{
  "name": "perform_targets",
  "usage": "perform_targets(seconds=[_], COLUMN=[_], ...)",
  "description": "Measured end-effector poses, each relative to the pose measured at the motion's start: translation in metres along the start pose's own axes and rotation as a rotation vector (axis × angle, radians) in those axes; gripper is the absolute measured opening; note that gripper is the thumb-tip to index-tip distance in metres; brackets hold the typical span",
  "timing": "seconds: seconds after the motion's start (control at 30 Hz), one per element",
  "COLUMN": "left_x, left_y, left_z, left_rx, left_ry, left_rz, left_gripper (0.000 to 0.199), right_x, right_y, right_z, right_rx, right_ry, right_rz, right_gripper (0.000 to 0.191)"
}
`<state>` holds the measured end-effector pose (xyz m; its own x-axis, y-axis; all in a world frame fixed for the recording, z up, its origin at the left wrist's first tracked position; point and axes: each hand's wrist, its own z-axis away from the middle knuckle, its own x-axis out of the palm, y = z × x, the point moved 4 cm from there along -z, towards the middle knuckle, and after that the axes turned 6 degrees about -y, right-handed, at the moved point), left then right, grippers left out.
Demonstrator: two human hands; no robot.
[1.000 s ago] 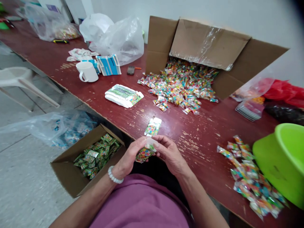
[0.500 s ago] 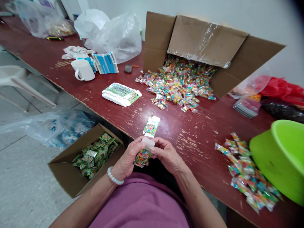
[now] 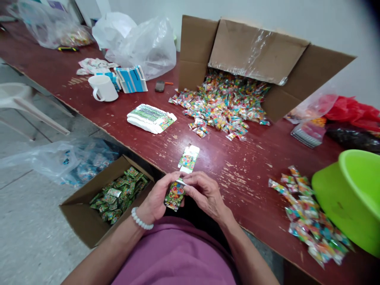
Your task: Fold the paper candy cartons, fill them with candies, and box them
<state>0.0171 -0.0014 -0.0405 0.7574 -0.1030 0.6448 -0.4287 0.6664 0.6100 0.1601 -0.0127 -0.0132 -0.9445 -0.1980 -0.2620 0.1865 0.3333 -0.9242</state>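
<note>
The right hand (image 3: 204, 190) has room to slide right — then candy bags (image 3: 311, 213) and a green tub (image 3: 335, 188) block it.

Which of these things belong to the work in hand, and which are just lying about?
Likely part of the work:
- carton, held in left hand and right hand
- carton stack
- sweets
- green packs

Apparently just lying about:
- mug
- cloth
- red bag

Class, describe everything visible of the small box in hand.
The box looks like thin card, printed green with bright figures. A white flap shows nearly edge-on at its top. It is tilted, in the left hand, on the person's side of the table; the right hand has fingertips at the flap. Its inside is hidden.
</note>
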Motion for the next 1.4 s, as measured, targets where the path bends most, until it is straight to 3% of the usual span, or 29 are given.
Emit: perform_targets(seconds=[0.17, 0.27, 0.47, 0.7, 0.87, 1.0, 1.23, 1.27, 1.4], left_x=[0.004, 0.006, 0.005, -0.003, -0.005, -0.004, -0.007, -0.008, -0.013], left_y=[-0.003, -0.004, -0.004, -0.005, -0.005, -0.003, 0.002, 0.002, 0.005], left_z=[0.001, 0.003, 0.001, -0.003, -0.003, -0.001, -0.002, -0.003, -0.005], left_rx=[0.044, 0.026, -0.001, -0.007, -0.008, -0.037, -0.017, -0.015, 0.040], left_ry=[0.031, 0.035, 0.053, 0.052, 0.065, 0.052, 0.075, 0.084, 0.141], left_rz=[-0.078, -0.102, -0.221, -0.148, -0.196, -0.230, -0.055, -0.019, 0.028], left_gripper=[0.033, 0.043, 0.062, 0.041, 0.046, 0.059, 0.031, 0.029, 0.028], right_x=[0.006, 0.008, 0.010, 0.009, 0.014, 0.014, 0.015, 0.018, 0.037], right_y=[0.012, 0.013, 0.019, 0.014, 0.023, 0.020, 0.002, 0.002, 0.002], right_z=[0.001, -0.001, -0.008, 0.001, -0.008, -0.016, -0.004, 0.000, 0.007], right_rx=[0.258, 0.280, 0.417, 0.269, 0.395, 0.369, 0.132, 0.119, 0.098], right_ry=[0.023, 0.063, -0.019, 0.041, 0.025, 0.010, -0.114, -0.112, -0.144], right_rz=[-0.195, -0.209, -0.517, -0.193, -0.399, -0.437, -0.097, -0.012, 0.337], right_gripper=[0.014, 0.014, 0.023, 0.015, 0.025, 0.026, 0.009, 0.013, 0.080])
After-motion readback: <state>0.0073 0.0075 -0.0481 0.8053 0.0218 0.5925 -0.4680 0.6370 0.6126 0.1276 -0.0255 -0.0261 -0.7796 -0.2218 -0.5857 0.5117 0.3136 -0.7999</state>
